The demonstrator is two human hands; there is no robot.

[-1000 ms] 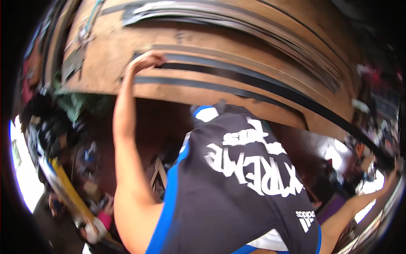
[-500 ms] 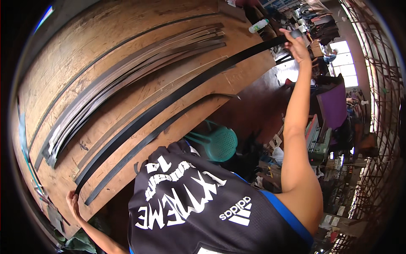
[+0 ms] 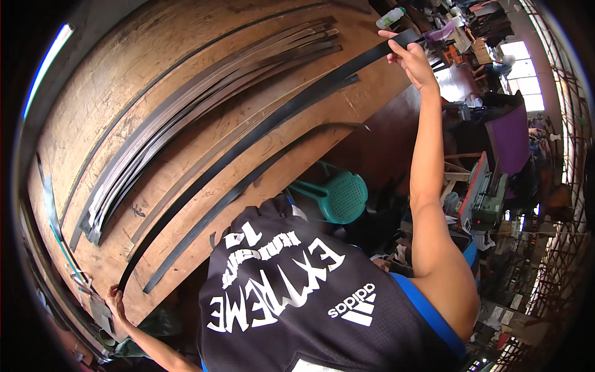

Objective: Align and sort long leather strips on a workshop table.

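Note:
A long black strip (image 3: 266,124), flat and flexible like a belt, stretches diagonally across the wooden table (image 3: 56,133). Its near-left end is pinched in my left hand (image 3: 116,299) at the table's edge. My right hand (image 3: 414,65), arm stretched out, grips the far-right end between thumb and fingers, with some fingers extended. Between the hands the strip runs close over the tabletop; whether it touches all along I cannot tell. Another dark strip (image 3: 248,178) lies nearer to me, its far end curving past the table's edge.
Several brown and black strips (image 3: 204,108) lie bundled beyond the held one, with a single thin strip (image 3: 124,102) farther back. A bottle (image 3: 392,17) is by the far-right corner. Right of the table stand a green stool (image 3: 344,197), a green machine (image 3: 489,208) and a purple panel (image 3: 509,146).
My right hand has drawn leftward with the strip's end, closer to the table. The left hand stays at its end by the edge. The whole view has shifted slightly.

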